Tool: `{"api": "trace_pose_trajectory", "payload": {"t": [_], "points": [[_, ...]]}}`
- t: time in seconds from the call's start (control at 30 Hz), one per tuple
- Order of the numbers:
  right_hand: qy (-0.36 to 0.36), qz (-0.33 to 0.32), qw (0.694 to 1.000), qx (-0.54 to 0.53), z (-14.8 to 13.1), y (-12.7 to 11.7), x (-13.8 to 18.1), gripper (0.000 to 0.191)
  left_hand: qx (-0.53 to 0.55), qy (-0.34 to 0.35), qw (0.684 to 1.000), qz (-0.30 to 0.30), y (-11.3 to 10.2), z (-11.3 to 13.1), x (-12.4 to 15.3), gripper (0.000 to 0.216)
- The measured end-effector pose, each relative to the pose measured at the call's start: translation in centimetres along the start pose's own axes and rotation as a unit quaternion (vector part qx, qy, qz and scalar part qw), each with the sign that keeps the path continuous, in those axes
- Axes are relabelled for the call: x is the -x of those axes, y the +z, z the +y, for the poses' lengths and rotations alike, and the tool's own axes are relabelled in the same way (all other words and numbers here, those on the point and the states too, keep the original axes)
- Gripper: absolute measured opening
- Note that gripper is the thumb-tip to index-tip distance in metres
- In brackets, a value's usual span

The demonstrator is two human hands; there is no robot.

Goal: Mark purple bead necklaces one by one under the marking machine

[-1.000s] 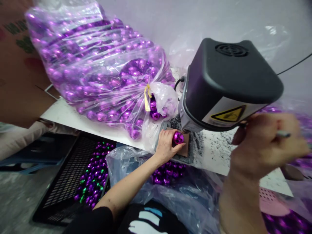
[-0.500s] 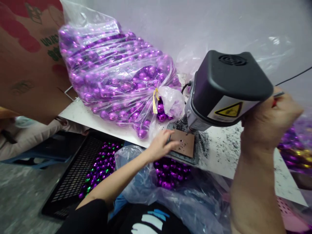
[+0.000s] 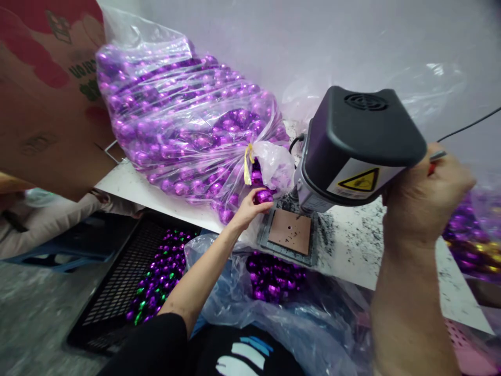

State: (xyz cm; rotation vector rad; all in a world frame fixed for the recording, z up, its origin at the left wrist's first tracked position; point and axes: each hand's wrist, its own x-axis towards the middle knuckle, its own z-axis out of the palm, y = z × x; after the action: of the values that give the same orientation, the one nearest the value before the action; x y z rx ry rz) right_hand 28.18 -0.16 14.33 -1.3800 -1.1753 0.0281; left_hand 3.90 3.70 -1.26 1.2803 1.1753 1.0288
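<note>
My left hand grips a shiny purple ball at the mouth of a large clear plastic bag full of similar balls. More purple balls show in the opening beside a yellow tie. On the right, my right hand is wrapped round a handle, mostly hidden, at the side of a black and grey press machine with a yellow warning label. Under the machine's head lies a brown square plate with a small hole, on a grey metal base.
Dark flecks litter the white table. A black crate with purple and green balls stands on the floor at left, near a cardboard box. Below the table edge, a clear bag holds purple balls. Another person's sleeve shows at far left.
My left hand has moved from the brown plate up and left to the bag's mouth and closed on a purple ball. My right hand stays at the machine's handle.
</note>
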Motion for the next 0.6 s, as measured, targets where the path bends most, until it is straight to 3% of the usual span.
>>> {"api": "trace_pose_trajectory", "payload": {"t": [0.07, 0.13, 0.23, 0.33, 0.43, 0.6], "points": [[0.000, 0.005, 1.000, -0.012, -0.2, 0.1, 0.0, 0.057, 0.180, -0.053, 0.977, -0.103, -0.9, 0.0, 2.2, 0.056], [-0.014, 0.014, 1.000, -0.002, -0.4, 0.2, 0.0, 0.056, 0.284, -0.102, 0.940, -0.157, -1.5, -0.2, 4.2, 0.051], [-0.036, 0.017, 0.999, 0.030, -0.4, 0.2, -0.1, 0.058, 0.346, -0.151, 0.912, -0.158, -1.6, -0.6, 5.9, 0.049], [-0.011, 0.011, 1.000, 0.022, -0.4, 0.2, -0.3, 0.057, 0.378, -0.167, 0.897, -0.159, -1.3, -0.8, 6.5, 0.050], [0.013, 0.011, 1.000, 0.016, -0.7, 0.3, -0.3, 0.054, 0.401, -0.164, 0.886, -0.165, -0.9, -0.8, 6.7, 0.051], [-0.011, 0.014, 1.000, -0.001, -1.2, 0.4, -0.3, 0.051, 0.417, -0.175, 0.880, -0.146, -1.2, -0.7, 7.3, 0.055]]}}
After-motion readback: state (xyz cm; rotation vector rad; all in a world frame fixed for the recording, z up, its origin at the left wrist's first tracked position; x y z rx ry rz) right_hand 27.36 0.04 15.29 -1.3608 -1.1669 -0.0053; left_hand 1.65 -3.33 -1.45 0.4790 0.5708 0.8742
